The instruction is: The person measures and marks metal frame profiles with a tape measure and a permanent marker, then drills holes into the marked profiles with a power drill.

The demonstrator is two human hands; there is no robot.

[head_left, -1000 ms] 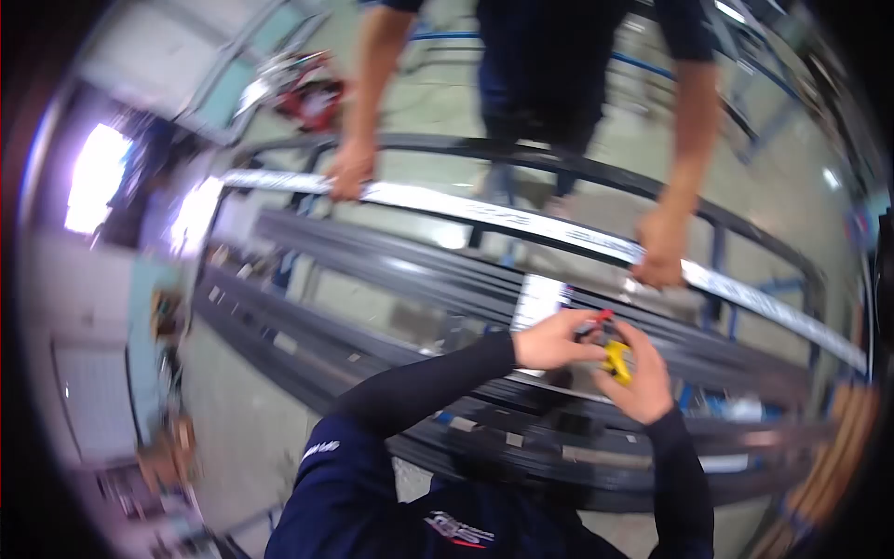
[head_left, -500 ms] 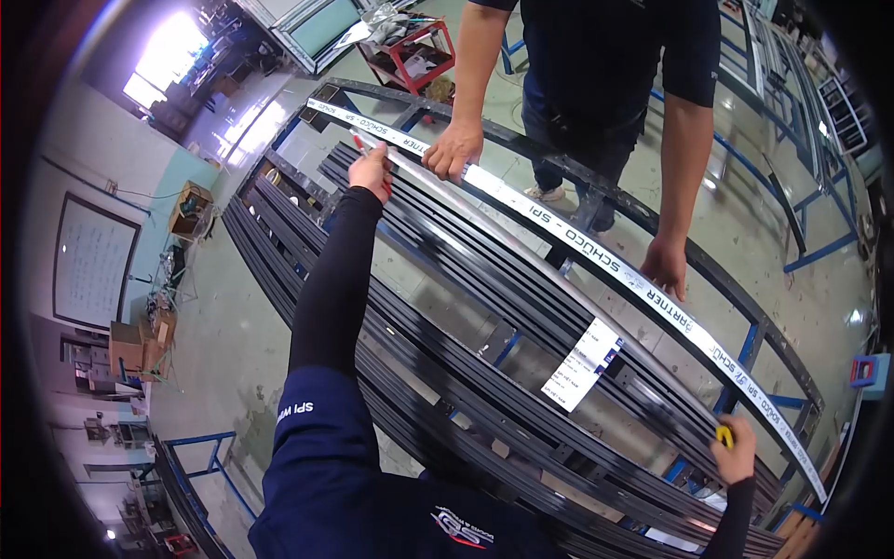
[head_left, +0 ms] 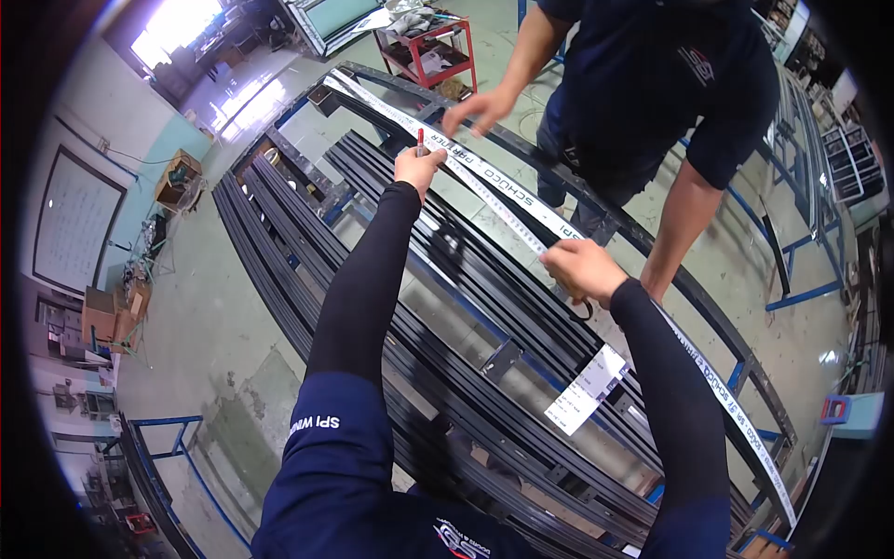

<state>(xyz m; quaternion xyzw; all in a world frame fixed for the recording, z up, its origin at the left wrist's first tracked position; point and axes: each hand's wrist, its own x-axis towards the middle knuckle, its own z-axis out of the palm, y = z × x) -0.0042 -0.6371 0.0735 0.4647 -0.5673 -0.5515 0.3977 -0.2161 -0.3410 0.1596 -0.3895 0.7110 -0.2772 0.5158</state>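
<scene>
My left hand [head_left: 416, 169] is stretched far out and shut on a red marker [head_left: 419, 142], whose tip stands at the long profile wrapped in white printed film [head_left: 496, 179]. My right hand [head_left: 578, 266] is closed on a thin measuring tape [head_left: 507, 212] that runs along that profile towards my left hand. A black loop [head_left: 583, 308] hangs below my right hand. A co-worker in a dark shirt stands across the rack. One of their hands [head_left: 479, 110] hovers just above the profile. Their other forearm [head_left: 672, 233] reaches down behind my right hand.
Several long black profiles [head_left: 372, 279] lie stacked on a steel rack with blue supports [head_left: 507, 352]. A white label [head_left: 585, 389] sticks to one profile. A red cart [head_left: 424, 42] stands at the back, a whiteboard [head_left: 70, 224] hangs left, and blue frames [head_left: 801, 252] stand right.
My right hand has moved from the far right end of the profile to its middle. My left hand shifted slightly right. The co-worker's hand lifted off the profile.
</scene>
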